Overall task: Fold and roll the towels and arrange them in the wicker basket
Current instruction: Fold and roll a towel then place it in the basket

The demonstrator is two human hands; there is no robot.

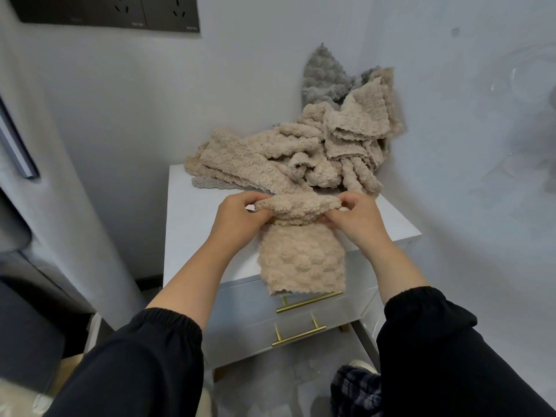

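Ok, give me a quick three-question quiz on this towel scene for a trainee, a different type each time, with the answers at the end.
1. True or false: the left hand and the right hand both grip the curled-over far end of the beige towel.
2. Multiple choice: on the white nightstand, the near edge of that towel
A) lies flat in the middle of the top
B) hangs over the front edge, down by the upper gold handle
C) is tucked into an open drawer
3. Short answer: what colour is the upright towel against the wall behind the beige pile?

Key: 1 true; 2 B; 3 grey.
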